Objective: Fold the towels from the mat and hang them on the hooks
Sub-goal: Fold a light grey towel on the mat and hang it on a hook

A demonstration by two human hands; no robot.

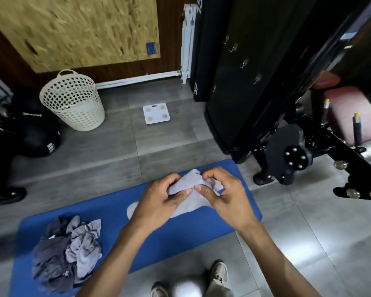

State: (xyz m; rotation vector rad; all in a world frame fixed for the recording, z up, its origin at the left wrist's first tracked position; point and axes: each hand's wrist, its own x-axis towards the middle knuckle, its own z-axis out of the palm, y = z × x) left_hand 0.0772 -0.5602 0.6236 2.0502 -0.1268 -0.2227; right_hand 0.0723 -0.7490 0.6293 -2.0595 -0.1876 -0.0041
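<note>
Grey crumpled towels lie in a pile on the near left part of the blue foam mat. Above the mat's middle, the left hand and the right hand both pinch one light grey towel with curled fingers (thumbs on top), and its lower end hangs down to the mat. Farther, a white flat bathroom scale lies on the grey tiles. A cream perforated plastic laundry basket stands by the wall; its inside is not visible. Small metal hooks sit on the black panel at right.

A cream laundry basket stands near a white scale.
</note>
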